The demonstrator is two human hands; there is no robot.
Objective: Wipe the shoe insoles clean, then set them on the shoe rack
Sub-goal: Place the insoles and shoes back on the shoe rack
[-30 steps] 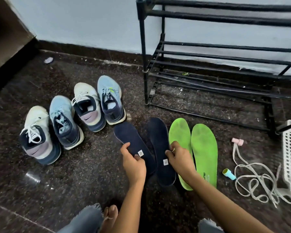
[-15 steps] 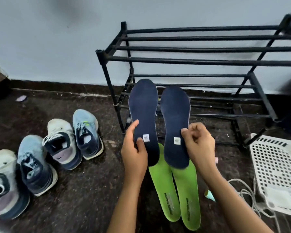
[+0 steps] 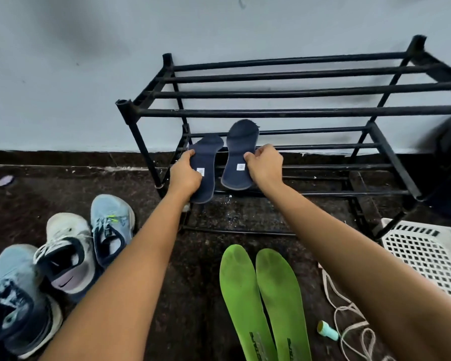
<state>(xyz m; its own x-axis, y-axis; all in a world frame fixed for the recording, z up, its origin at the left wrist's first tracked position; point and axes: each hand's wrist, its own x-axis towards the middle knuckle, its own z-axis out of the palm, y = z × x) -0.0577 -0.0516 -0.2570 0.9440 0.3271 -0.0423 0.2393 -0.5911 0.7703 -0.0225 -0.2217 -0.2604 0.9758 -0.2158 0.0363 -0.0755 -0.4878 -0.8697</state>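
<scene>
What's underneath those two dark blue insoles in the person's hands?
The black shoe rack's lower bars run beneath the dark blue insoles, with speckled floor below. The insoles hide the stretches directly under them, so contact cannot be told.

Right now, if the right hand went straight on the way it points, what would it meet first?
Likely the middle-tier bars of the black shoe rack: the right hand points there, and its navy insole would touch first. Depth is unclear.
</scene>
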